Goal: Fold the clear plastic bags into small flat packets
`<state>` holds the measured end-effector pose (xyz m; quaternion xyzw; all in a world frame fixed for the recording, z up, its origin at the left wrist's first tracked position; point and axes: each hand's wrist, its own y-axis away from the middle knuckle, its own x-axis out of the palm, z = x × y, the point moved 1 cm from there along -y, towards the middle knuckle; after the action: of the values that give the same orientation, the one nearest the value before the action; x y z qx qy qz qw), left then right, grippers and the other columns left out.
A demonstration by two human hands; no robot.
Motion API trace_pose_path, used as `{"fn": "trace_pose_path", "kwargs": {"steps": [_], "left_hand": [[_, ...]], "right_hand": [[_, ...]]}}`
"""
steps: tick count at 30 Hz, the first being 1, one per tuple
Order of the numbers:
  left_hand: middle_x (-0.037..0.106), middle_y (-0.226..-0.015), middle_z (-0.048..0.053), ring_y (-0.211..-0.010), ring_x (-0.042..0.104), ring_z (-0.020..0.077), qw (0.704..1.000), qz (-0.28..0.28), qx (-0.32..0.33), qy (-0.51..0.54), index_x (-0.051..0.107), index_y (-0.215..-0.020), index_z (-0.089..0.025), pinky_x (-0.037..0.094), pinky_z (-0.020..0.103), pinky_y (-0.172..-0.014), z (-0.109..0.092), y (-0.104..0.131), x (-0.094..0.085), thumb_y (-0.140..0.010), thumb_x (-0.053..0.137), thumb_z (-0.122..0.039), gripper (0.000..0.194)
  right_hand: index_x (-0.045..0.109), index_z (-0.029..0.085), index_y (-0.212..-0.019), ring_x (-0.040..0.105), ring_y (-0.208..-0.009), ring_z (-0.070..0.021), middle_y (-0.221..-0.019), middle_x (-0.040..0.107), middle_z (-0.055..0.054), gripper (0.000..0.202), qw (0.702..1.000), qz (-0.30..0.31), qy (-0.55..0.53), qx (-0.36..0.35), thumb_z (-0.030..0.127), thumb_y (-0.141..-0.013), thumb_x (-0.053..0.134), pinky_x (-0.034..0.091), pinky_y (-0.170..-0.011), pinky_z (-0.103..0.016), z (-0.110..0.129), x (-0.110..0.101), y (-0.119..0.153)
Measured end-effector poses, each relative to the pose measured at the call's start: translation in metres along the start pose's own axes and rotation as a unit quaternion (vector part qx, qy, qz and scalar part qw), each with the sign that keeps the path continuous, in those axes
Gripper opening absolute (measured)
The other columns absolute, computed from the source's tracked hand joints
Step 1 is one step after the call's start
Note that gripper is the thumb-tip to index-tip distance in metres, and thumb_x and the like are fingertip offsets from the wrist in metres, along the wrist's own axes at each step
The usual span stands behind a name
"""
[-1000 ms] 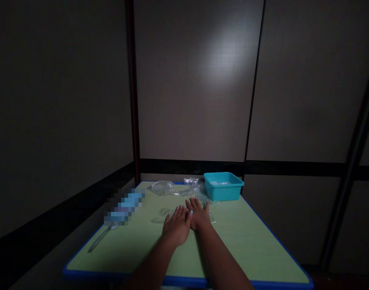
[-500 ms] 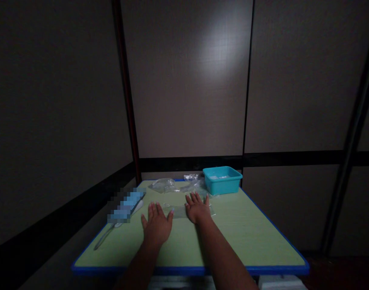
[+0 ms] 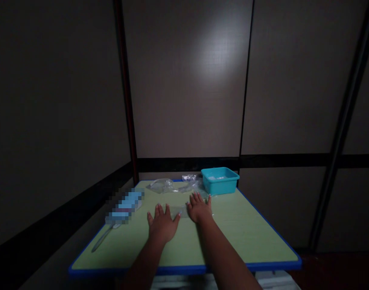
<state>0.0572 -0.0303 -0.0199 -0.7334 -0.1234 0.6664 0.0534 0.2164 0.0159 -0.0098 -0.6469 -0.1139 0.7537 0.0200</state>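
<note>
A clear plastic bag (image 3: 178, 210) lies flat on the pale green table (image 3: 238, 233), partly covered by both hands. My left hand (image 3: 163, 226) rests palm down with its fingers spread, its thumb and fingertips over the bag's left part. My right hand (image 3: 200, 208) lies palm down across the bag's right part, fingers stretched forward and thumb out to the right. Nothing is gripped in either hand.
Crumpled clear plastic bags (image 3: 166, 185) lie along the table's far edge. A turquoise basket (image 3: 219, 186) with pale contents stands at the far right. On the left is a blurred-out blue object (image 3: 124, 209) with a cable (image 3: 102, 238) trailing forward. Walls stand behind and left.
My left hand has slid a little to the right over the bag, closer to my right hand. My right hand stays about where it was. The view has shifted slightly.
</note>
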Motion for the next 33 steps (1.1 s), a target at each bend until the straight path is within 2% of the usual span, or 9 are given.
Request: {"fn": "trace_pose_path", "kwargs": {"steps": [4,6,10,12,14,18,26,30,33], "left_hand": [[0.026,-0.138,0.027,-0.132,0.013,0.0365,0.998,-0.019,-0.064,0.005,0.031,-0.135,-0.006,0.003,0.059,-0.1,0.0,0.002,-0.001,-0.078,0.02,-0.066,0.084],[0.023,-0.141,0.025,-0.132,0.009,0.0362,0.997,-0.045,-0.053,0.015,0.028,-0.137,-0.009,0.003,0.06,-0.099,0.0,0.005,-0.004,-0.079,0.023,-0.064,0.08],[0.013,-0.147,0.008,-0.135,0.003,0.028,0.992,-0.069,0.093,0.044,0.023,-0.138,-0.027,0.004,0.057,-0.102,-0.001,0.011,-0.014,-0.082,0.027,-0.059,0.065],[0.013,-0.148,0.002,-0.135,0.003,0.0244,0.984,-0.05,0.162,0.06,0.023,-0.137,-0.035,0.005,0.055,-0.103,-0.001,0.013,-0.017,-0.083,0.026,-0.058,0.059],[0.017,-0.147,0.0,-0.135,0.007,0.024,0.98,-0.02,0.186,0.071,0.025,-0.135,-0.039,0.007,0.056,-0.102,-0.001,0.013,-0.018,-0.084,0.023,-0.059,0.055],[0.027,-0.144,0.003,-0.133,0.016,0.0273,0.985,0.023,0.151,0.079,0.032,-0.133,-0.038,0.008,0.06,-0.1,-0.001,0.008,-0.012,-0.083,0.017,-0.062,0.058],[0.024,-0.144,0.013,-0.133,0.013,0.0333,0.998,-0.002,-0.008,0.064,0.036,-0.133,-0.025,0.009,0.06,-0.099,0.0,0.0,-0.004,-0.078,0.021,-0.065,0.069],[0.024,-0.144,0.013,-0.133,0.01,0.0343,0.998,0.005,-0.023,0.063,0.036,-0.134,-0.024,0.005,0.06,-0.1,-0.001,0.001,-0.005,-0.078,0.023,-0.064,0.069],[0.021,-0.145,0.012,-0.134,0.005,0.0329,0.998,-0.012,0.004,0.061,0.034,-0.134,-0.025,-0.001,0.061,-0.099,-0.003,0.005,-0.009,-0.08,0.025,-0.06,0.066]], "right_hand": [[0.015,0.031,-0.139,-0.001,-0.135,-0.0205,-0.148,0.008,-0.003,0.055,0.999,0.035,0.013,0.0,0.049,-0.088,0.004,-0.015,-0.095,-0.061,0.0,0.0,-0.001],[0.013,0.033,-0.139,-0.003,-0.135,-0.0209,-0.148,0.005,-0.002,0.055,0.999,0.045,0.017,0.001,0.05,-0.088,0.003,-0.013,-0.094,-0.062,0.0,-0.001,-0.002],[0.01,0.036,-0.139,-0.005,-0.135,-0.0213,-0.148,0.001,-0.001,0.054,0.998,0.059,0.019,0.005,0.052,-0.087,0.005,-0.01,-0.094,-0.063,0.0,-0.003,-0.003],[0.008,0.036,-0.139,-0.005,-0.135,-0.0209,-0.148,0.001,-0.001,0.054,0.998,0.059,0.024,0.005,0.052,-0.087,0.006,-0.009,-0.094,-0.063,0.001,-0.004,-0.002],[0.007,0.036,-0.139,-0.005,-0.135,-0.0204,-0.148,0.001,0.0,0.053,0.998,0.059,0.03,0.005,0.051,-0.088,0.005,-0.008,-0.095,-0.062,0.002,-0.005,-0.001],[0.005,0.036,-0.139,-0.006,-0.134,-0.0204,-0.148,0.0,0.001,0.054,0.997,0.069,0.041,0.008,0.052,-0.087,0.004,-0.006,-0.096,-0.061,0.002,-0.005,0.0],[0.005,0.036,-0.139,-0.006,-0.134,-0.0211,-0.148,0.001,0.001,0.055,0.996,0.079,0.044,0.016,0.053,-0.087,0.002,-0.005,-0.097,-0.061,0.003,-0.008,0.0],[0.002,0.037,-0.139,-0.006,-0.134,-0.0219,-0.148,-0.001,0.001,0.056,0.995,0.088,0.051,0.018,0.055,-0.086,0.002,-0.005,-0.097,-0.061,0.005,-0.011,0.002],[0.002,0.04,-0.138,-0.007,-0.134,-0.0235,-0.148,-0.002,0.001,0.056,0.994,0.097,0.048,0.022,0.058,-0.085,0.003,-0.006,-0.096,-0.062,0.005,-0.013,0.002]]}}
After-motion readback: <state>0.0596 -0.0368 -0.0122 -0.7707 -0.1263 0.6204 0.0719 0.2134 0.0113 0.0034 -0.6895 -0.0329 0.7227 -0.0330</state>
